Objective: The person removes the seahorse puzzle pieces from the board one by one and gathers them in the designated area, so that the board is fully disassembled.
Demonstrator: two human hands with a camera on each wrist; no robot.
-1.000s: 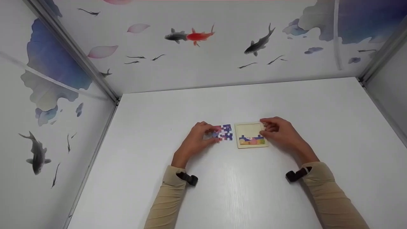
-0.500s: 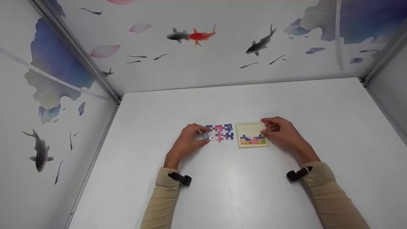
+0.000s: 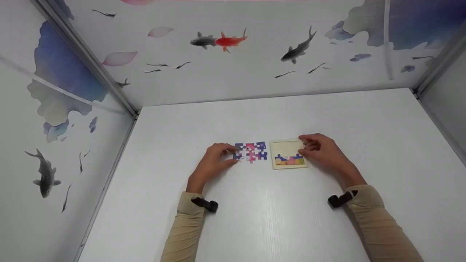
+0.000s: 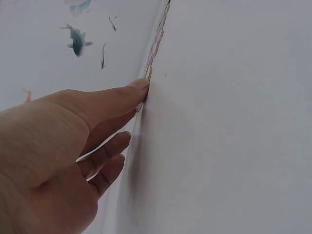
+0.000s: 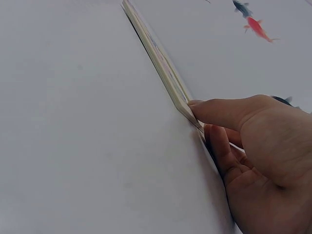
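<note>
My left hand (image 3: 214,160) is at the left end of a small group of loose jigsaw pieces (image 3: 250,146), printed purple, blue and pink, on the table. Its thumb and forefinger pinch the lower-left jigsaw piece (image 3: 237,156) at the edges; in the left wrist view the thumb (image 4: 140,85) covers part of that thin piece. Just right of the group lies a square wooden puzzle tray (image 3: 285,147), with a row of fitted pieces (image 3: 290,160) along its near side. My right hand (image 3: 322,147) grips the tray's right edge between thumb and fingers.
The white table (image 3: 269,218) meets a back wall (image 3: 247,76) painted with fish and petals. A similar painted panel (image 3: 18,127) stands on the left. A black wrist camera (image 3: 205,204) sits at the left cuff, another camera (image 3: 340,199) at the right.
My left hand has drawn back leftward from over the loose pieces to the group's left edge, uncovering more of them. My right hand stays at the tray's edge.
</note>
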